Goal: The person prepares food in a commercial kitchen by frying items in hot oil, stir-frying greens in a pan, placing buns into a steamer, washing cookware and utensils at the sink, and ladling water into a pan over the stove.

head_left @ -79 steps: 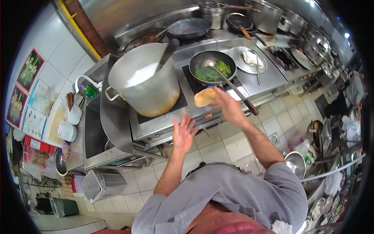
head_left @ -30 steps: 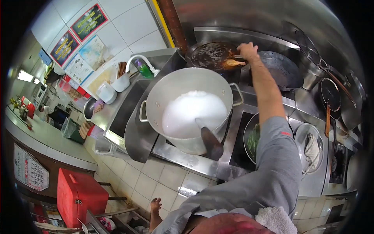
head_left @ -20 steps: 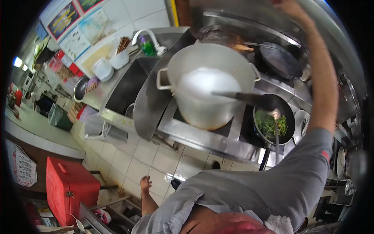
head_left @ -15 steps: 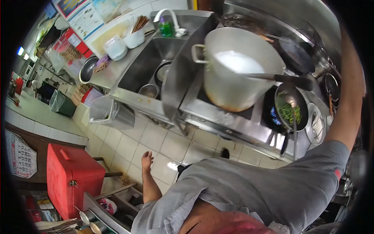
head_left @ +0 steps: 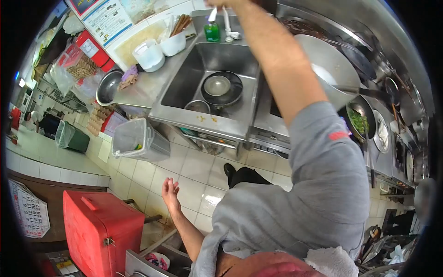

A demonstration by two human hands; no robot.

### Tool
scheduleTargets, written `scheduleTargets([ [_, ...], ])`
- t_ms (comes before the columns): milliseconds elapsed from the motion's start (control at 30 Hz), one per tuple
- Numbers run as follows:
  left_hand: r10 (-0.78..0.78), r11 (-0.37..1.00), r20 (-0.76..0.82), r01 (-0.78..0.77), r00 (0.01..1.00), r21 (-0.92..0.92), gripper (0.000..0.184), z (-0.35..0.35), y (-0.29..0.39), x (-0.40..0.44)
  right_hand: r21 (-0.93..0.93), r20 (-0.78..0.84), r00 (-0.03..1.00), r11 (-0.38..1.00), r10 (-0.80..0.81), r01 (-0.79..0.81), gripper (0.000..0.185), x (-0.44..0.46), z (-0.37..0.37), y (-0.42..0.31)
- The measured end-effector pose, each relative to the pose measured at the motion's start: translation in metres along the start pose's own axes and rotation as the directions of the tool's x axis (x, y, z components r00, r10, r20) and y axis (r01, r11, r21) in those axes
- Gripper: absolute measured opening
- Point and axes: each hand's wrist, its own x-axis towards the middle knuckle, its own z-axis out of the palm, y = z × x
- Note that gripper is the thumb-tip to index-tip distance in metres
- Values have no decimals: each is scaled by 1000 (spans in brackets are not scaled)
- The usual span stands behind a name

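Note:
My right arm reaches across to the back of the sink (head_left: 184, 69), its hand (head_left: 227, 3) blurred and partly cut off by the top edge, beside the white faucet (head_left: 227, 25) and green soap bottle (head_left: 212, 31); its fingers are too unclear to read. Low over the floor, my left hand (head_left: 170, 191) hangs with loosely bent fingers and nothing in it. Inside the sink lie a dark pan (head_left: 234, 87) with a metal bowl (head_left: 217, 85) and another round vessel (head_left: 197, 107). A large pot (head_left: 339, 64) of white contents stands right of my forearm.
Green vegetables (head_left: 357, 121) sit in a wok on the stove, ladle inside. Behind the pot is a pan of dark liquid (head_left: 302, 27). A lined bin (head_left: 157, 145) stands below the counter, a red cooler (head_left: 99, 221) at lower left. White tubs (head_left: 148, 55) are left of the sink.
The tan food piece left my right hand and lay at the dark liquid pan. That hand then rose away from the stove and swung left to the faucet. The view has turned toward the sink.

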Motion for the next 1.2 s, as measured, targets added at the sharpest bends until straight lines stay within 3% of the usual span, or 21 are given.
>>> scheduleTargets([
  [67,-2,1000,-43,2,999,-9,48,-13,12,11,-110,63,980,977,191,-183,30,34,82,8],
  [133,28,999,-67,-30,997,-32,45,-23,29,28,270,-73,952,925,296,-267,31,62,162,50],
  [167,34,999,-108,-35,994,-15,45,-25,41,38,343,-76,904,862,421,-372,32,75,191,71],
  [267,68,998,-150,-67,986,7,44,-25,81,79,586,-60,682,578,729,-567,42,120,262,146],
  [300,82,996,-139,-84,987,-9,43,-22,94,96,587,-89,636,556,767,-589,46,124,268,163],
  [333,93,996,-139,-93,986,9,43,-14,111,118,565,-237,511,545,826,-619,51,132,283,178],
  [367,86,996,-93,-84,992,23,43,-4,126,137,691,-225,476,483,850,-538,57,151,307,221],
  [400,75,997,-44,-73,996,40,42,6,142,156,642,-308,462,540,832,-544,57,145,303,226],
  [433,82,994,-13,-81,997,74,41,24,159,176,641,-220,361,413,906,-646,56,159,308,251],
  [467,80,993,-3,-79,997,85,41,41,175,200,749,-186,354,366,916,-552,60,169,327,282],
  [533,88,983,201,-117,976,140,41,79,195,246,903,61,467,151,882,-402,54,162,312,282],
  [567,86,979,259,-129,962,155,40,100,200,269,900,65,455,145,888,-411,54,168,318,293],
  [633,32,958,410,-145,912,248,39,151,212,308,971,171,655,-15,736,-237,47,174,332,329],
  [800,-50,903,753,-292,656,315,38,302,216,375,989,43,713,70,700,-129,48,161,323,318],
  [867,-28,896,841,-360,540,261,38,365,209,392,951,-141,714,294,685,-94,53,159,328,315],
  [933,-55,920,901,-329,430,214,37,427,208,401,883,-389,513,469,765,-30,57,168,347,306],
  [1000,-65,997,915,-14,399,77,27,485,203,404,959,-240,279,182,930,217,48,178,372,272],
  [1067,-43,986,912,165,407,-27,15,537,194,412,949,119,506,52,854,-311,26,155,351,220],
  [1100,-65,995,890,100,451,22,12,552,192,418,926,269,805,-371,529,-65,16,143,366,226],
  [1133,-124,990,826,122,550,68,11,560,202,409,636,141,981,-772,131,11,10,129,387,232],
  [1200,-239,944,782,326,575,49,9,569,207,402,811,106,854,-540,510,223,12,106,371,191],
])
